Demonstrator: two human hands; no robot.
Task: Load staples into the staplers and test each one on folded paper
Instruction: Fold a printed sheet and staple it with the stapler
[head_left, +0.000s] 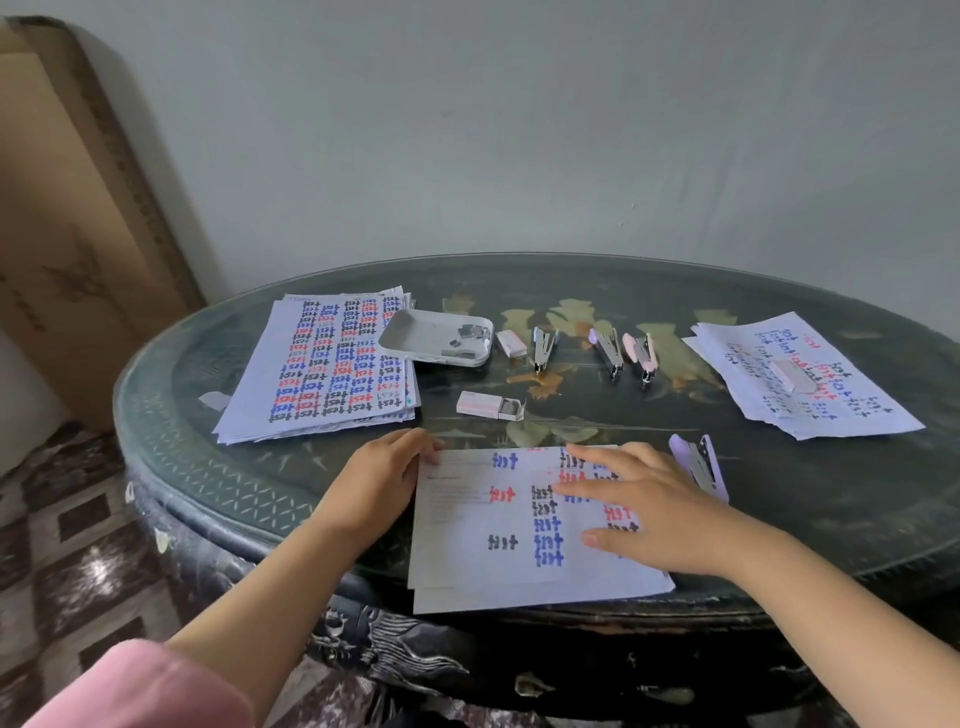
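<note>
The folded paper (524, 525) lies on the near side of the tabletop (810, 499), close to the person. The right hand (644, 512) is wide and flat on top of it, fingers straight and spread. I think it is pressing the fold down so the paper stays flat.

The left hand (384, 480) sits at the paper's left edge with its fingers bent. It is likely keeping the paper from sliding. I cannot tell if it pinches the edge or only touches it.

The purple stapler (701, 467) lies just beside the right hand, at about 1 o'clock, easy to reach for a test. Three more staplers (608, 353) wait in a row at 12 o'clock, well apart from the hands. An open staple box (491, 405) lies at 11 o'clock from the paper, and a tray (410, 332) with loose staples is farther back.
</note>
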